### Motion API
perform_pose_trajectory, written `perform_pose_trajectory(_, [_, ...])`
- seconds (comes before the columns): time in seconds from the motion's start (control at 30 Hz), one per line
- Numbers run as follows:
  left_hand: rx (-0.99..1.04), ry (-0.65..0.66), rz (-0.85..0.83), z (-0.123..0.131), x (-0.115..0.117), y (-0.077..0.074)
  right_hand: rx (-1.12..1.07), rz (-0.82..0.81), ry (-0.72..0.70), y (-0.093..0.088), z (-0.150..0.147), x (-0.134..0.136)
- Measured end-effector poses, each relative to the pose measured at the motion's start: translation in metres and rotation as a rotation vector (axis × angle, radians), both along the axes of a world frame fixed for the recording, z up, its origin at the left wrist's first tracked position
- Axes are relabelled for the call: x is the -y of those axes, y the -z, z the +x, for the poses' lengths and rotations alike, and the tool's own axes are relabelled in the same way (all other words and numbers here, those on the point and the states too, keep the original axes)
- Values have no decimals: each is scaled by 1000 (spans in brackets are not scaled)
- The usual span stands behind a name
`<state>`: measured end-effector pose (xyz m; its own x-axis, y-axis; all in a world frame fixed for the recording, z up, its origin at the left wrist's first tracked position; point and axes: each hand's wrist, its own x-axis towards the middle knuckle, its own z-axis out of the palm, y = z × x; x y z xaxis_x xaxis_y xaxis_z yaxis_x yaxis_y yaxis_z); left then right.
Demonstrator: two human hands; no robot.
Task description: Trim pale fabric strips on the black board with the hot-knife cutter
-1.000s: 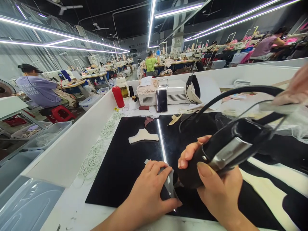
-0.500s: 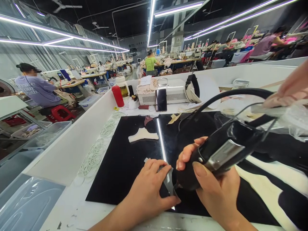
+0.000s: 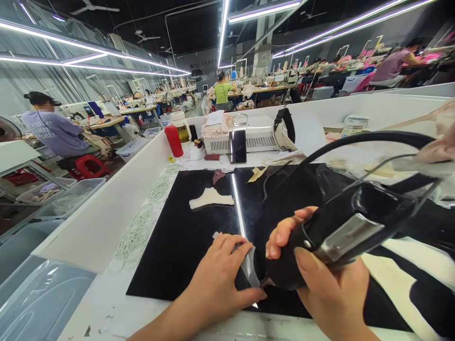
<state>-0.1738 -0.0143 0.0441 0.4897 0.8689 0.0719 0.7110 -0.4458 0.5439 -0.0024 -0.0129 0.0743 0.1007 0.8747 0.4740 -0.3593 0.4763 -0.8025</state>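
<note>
My right hand (image 3: 330,274) is wrapped round a black corded handheld power tool (image 3: 350,227) with a metal plate on its side. The tool's small tip points down to the left, beside the edge of a thin grey piece (image 3: 249,271). Its exact kind I cannot make out. My left hand (image 3: 216,279) lies over the grey piece with thumb and fingers apart, pressing it onto a glossy black board (image 3: 167,255). Part of the piece is hidden under the palm. Farther back on the board lies a cream cut piece (image 3: 211,197).
Bundles of pale green cord (image 3: 137,234) lie along the left wall. At the back stand a white vented box (image 3: 256,139), a phone (image 3: 238,147) and a red cup (image 3: 173,141). Cream material (image 3: 387,279) lies at right. A blurred pinkish shape (image 3: 439,147) is near the cable.
My right hand and the tool have moved a little to the right. The blurred hand at the far right has shifted away to the right. My left hand has hardly moved.
</note>
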Motion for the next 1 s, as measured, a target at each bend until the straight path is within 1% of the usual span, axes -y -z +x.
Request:
perform_pose_trajectory(0.13, [47, -15, 62, -5, 0, 6, 10, 13, 31, -1, 8, -5])
perform_pose_trajectory(0.27, [88, -14, 171, -13, -3, 11, 34, 9, 121, -3, 21, -15])
perform_pose_trajectory(0.4, [106, 27, 198, -14, -4, 10, 53, 21, 243, -5, 31, -27])
perform_pose_trajectory(0.47, [117, 59, 193, -13, -3, 8, 44, 14, 272, -7, 32, -30])
perform_pose_trajectory(0.57, [138, 127, 138, -10, -1, 3, 24, 8, 237, -11, 26, -26])
perform_pose_trajectory(0.67, [122, 187, 59, -9, -1, -1, 33, 16, 147, -13, 18, -14])
perform_pose_trajectory(0.83, [93, 183, 11, -9, -3, -1, 2, 17, 13, -10, 10, -1])
perform_pose_trajectory(1.0, [99, 185, 10, -9, -3, 0, -22, 14, -12, -8, 8, 2])
